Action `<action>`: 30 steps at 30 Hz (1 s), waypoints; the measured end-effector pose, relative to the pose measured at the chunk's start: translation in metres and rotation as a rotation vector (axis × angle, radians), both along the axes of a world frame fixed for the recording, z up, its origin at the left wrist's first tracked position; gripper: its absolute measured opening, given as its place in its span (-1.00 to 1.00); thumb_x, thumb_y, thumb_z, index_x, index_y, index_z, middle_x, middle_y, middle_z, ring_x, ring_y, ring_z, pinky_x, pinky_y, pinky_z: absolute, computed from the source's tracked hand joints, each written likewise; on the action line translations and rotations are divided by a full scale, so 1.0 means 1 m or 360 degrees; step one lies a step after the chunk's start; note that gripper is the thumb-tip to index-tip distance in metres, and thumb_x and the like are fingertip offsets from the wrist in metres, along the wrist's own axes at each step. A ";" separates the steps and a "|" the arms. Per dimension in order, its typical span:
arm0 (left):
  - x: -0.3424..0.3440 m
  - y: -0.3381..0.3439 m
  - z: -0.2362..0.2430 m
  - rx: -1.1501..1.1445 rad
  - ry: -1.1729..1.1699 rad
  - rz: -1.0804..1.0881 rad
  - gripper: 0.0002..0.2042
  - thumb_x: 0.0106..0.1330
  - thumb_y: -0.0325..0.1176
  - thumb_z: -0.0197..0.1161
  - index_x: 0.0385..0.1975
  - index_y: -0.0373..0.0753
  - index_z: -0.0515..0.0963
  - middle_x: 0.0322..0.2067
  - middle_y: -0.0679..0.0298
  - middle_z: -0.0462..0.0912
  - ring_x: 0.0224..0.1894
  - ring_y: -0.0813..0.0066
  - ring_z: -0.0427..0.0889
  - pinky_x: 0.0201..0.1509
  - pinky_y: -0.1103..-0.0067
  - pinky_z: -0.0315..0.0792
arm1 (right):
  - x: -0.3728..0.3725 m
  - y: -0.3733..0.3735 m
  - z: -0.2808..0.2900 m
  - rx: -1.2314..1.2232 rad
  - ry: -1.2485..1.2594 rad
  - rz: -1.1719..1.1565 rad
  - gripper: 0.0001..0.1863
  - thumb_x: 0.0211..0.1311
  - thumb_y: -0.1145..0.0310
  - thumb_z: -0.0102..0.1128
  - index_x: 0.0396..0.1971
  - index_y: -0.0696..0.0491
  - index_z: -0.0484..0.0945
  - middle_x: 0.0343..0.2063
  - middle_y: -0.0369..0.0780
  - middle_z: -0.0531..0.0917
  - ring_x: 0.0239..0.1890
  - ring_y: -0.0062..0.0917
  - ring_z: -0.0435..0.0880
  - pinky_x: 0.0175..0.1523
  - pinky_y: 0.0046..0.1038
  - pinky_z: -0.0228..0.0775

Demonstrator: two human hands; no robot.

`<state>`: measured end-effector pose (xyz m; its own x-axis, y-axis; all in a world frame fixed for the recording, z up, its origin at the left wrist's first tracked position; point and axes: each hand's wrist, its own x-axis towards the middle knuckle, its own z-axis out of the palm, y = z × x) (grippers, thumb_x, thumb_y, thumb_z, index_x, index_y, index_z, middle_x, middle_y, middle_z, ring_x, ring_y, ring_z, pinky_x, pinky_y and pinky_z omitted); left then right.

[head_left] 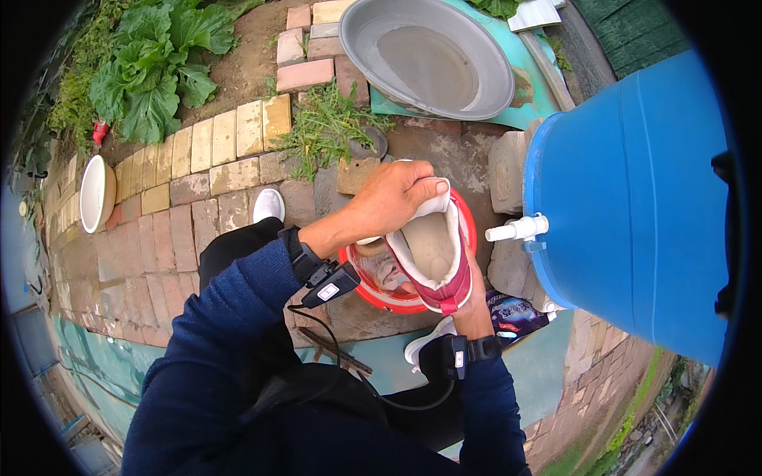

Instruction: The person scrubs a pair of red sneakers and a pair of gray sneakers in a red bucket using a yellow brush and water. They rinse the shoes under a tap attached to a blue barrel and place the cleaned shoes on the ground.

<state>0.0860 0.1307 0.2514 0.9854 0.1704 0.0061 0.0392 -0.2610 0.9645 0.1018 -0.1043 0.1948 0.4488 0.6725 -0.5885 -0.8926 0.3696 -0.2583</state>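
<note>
A pink and white shoe [432, 254] is held upright over a red basin [373, 289], its opening facing up at me. My left hand [393, 198] grips the shoe's upper rim from the top left. My right hand [475, 305] holds the shoe from below at its heel side. Water and another item lie in the red basin under the shoe. A white tap [517, 229] on a blue barrel [635, 198] points at the shoe from the right.
A large grey metal basin [429, 55] sits at the top on a teal slab. A white bowl [95, 193] lies on the brick paving [182, 198] at left. Leafy green plants [151, 63] grow top left. A dark packet [516, 313] lies beside the barrel.
</note>
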 end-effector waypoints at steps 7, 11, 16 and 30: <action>-0.002 0.011 -0.010 0.0669 -0.0155 0.0073 -0.65 0.37 -0.14 0.22 -0.42 -0.38 0.48 -0.48 -0.10 0.57 -0.37 -0.14 0.57 -0.32 0.18 0.39 | -0.002 -0.001 -0.017 -0.0658 -0.0290 0.0095 -0.69 0.50 0.27 -0.06 0.09 0.10 0.45 -0.06 -0.12 0.65 -0.05 -0.32 0.69 -0.04 -0.17 0.64; 0.012 0.041 -0.034 0.0686 -0.0012 0.0283 -0.62 0.43 -0.11 0.15 -0.44 -0.37 0.47 -0.53 -0.14 0.55 -0.42 -0.17 0.56 -0.33 0.13 0.37 | -0.004 -0.006 -0.015 -0.0874 -0.0366 0.0142 -0.68 0.52 0.19 -0.07 0.02 0.10 0.46 -0.25 -0.17 0.69 -0.22 -0.33 0.73 -0.18 -0.20 0.66; 0.034 0.080 -0.065 0.0488 0.0183 0.0563 -0.58 0.46 -0.06 0.07 -0.33 -0.37 0.60 -0.46 -0.14 0.63 -0.42 -0.06 0.62 -0.27 0.21 0.47 | -0.003 -0.010 -0.011 -0.0715 -0.0349 0.0150 -0.71 0.52 0.17 -0.04 -0.08 0.08 0.49 -0.41 -0.30 0.61 -0.42 -0.53 0.66 -0.31 -0.37 0.62; 0.032 0.045 -0.046 -0.1347 0.0491 0.0145 -0.62 0.52 -0.04 0.02 -0.15 -0.29 0.56 -0.31 0.18 0.68 -0.37 0.43 0.67 -0.28 0.47 0.60 | 0.001 0.001 0.009 -0.0199 -0.0455 -0.0008 -0.87 0.44 0.39 0.12 -0.08 -0.02 0.46 -0.48 -0.42 0.40 -0.62 -0.80 0.25 -0.47 -0.64 0.15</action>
